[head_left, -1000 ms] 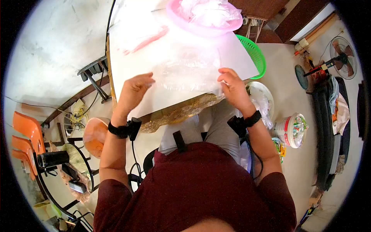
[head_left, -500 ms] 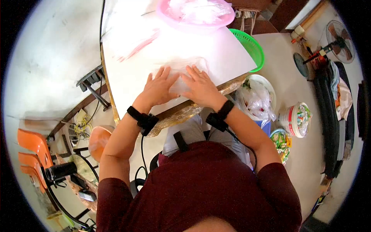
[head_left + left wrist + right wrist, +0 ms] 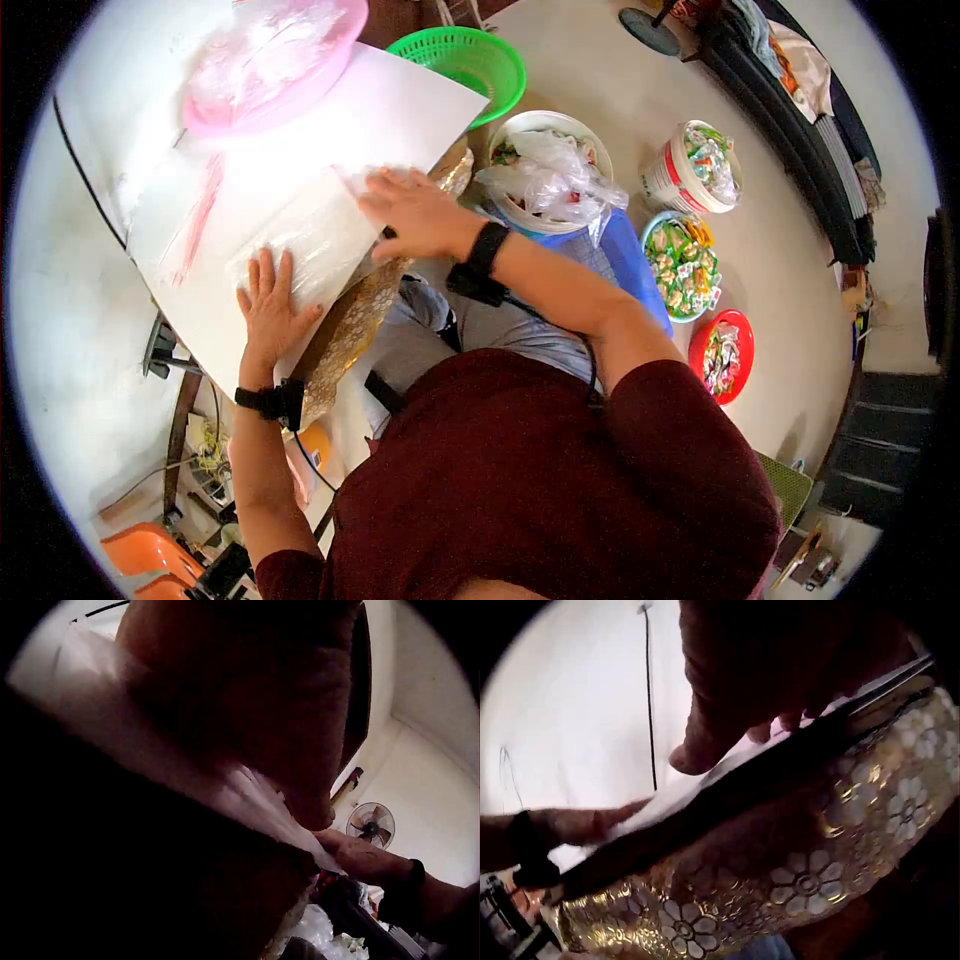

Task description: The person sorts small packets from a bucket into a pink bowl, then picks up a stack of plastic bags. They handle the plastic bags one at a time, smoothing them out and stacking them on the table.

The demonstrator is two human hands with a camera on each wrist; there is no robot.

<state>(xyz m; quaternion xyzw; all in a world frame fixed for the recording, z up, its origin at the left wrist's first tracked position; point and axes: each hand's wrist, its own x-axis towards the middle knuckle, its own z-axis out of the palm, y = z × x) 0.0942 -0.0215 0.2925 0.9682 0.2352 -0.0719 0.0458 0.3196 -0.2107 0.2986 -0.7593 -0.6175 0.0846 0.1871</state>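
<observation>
A clear plastic bag [image 3: 312, 228] lies flat on the white tabletop [image 3: 410, 100] near its front edge. The left hand [image 3: 272, 305] rests on the bag's left end with fingers spread. At the bag's right end, by the table edge, the right hand [image 3: 415, 212] lies with straight, spread fingers. In the left wrist view the left hand [image 3: 247, 697] is dark and close, the right hand [image 3: 360, 855] beyond it. The right wrist view has the right hand [image 3: 780, 667] over the table edge, its fingertips at the surface.
A pink basin [image 3: 345, 50] of plastic bags and a thin red-edged plastic strip [image 3: 203, 215] are on the table. Beyond its right side are a green basket [image 3: 470, 62], a white bucket [image 3: 510, 130] with bags, and several containers of wrapped items. Flowered gold cloth [image 3: 806, 885] hangs at the edge.
The view has turned toward the right, bringing more floor containers in. The hands, close together on the bag half a second ago, are now apart at its two ends.
</observation>
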